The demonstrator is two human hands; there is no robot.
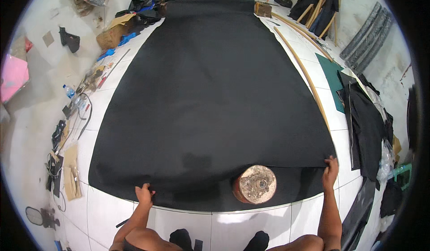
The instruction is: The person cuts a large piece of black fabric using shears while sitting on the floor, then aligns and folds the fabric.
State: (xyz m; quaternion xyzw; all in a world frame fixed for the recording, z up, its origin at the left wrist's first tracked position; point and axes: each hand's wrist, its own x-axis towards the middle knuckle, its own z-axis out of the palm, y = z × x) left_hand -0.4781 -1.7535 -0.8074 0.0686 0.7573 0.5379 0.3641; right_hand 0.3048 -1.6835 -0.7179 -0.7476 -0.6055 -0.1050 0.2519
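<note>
A long sheet of black fabric (201, 85) lies spread over the white tiled floor, with a second black layer (295, 184) showing beneath its near right edge. At the near left edge, my left hand (144, 194) is closed on the fabric, its fingers curled and partly hidden. My right hand (330, 172) pinches the upper layer's near right corner, and that edge runs straight toward a round, heavy-looking weight (257, 184). The weight has a worn, pale top and reddish sides. It stands on the lower layer against the upper layer's edge, where the fabric bulges slightly.
Blocks (263, 10) stand at the sheet's far corners. Along the right lie a long wooden strip (304, 72), a green mat (330, 81) and black garments (365, 121). A cardboard piece (71, 172), a plastic bottle (68, 91) and scraps line the left wall.
</note>
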